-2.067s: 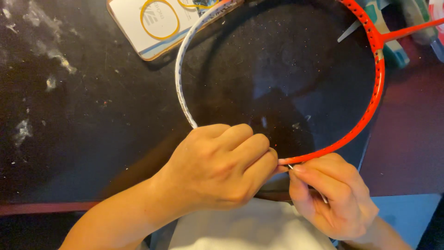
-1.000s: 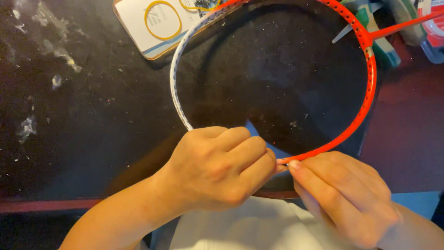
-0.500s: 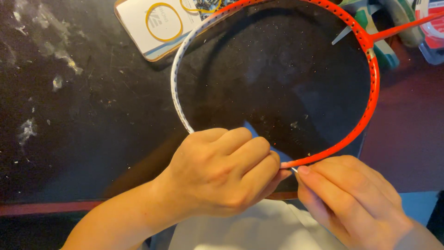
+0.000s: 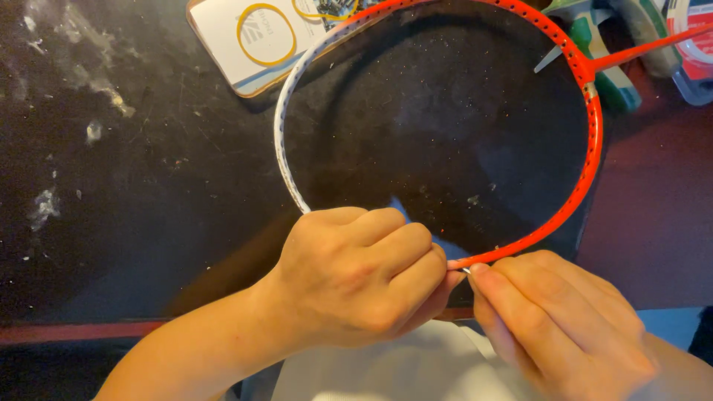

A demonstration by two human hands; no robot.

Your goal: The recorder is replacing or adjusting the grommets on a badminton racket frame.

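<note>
An unstrung racket frame, orange on the right and white on the left, lies over a black mat. My left hand is closed around the frame's near rim. Beside it, my right hand pinches something very small against the orange rim where the two hands meet; what it pinches is too small to tell. The racket's orange shaft runs off to the upper right.
A white card pack with yellow rubber bands lies at the top, partly under the frame. Green-handled tools and a red-and-white container sit at the top right. The black mat is scuffed with white marks. White cloth lies below my hands.
The frame has shifted slightly and tilted, its rim turning in my left hand. My right hand has crept up to the rim, its fingertips now pressed next to my left thumb.
</note>
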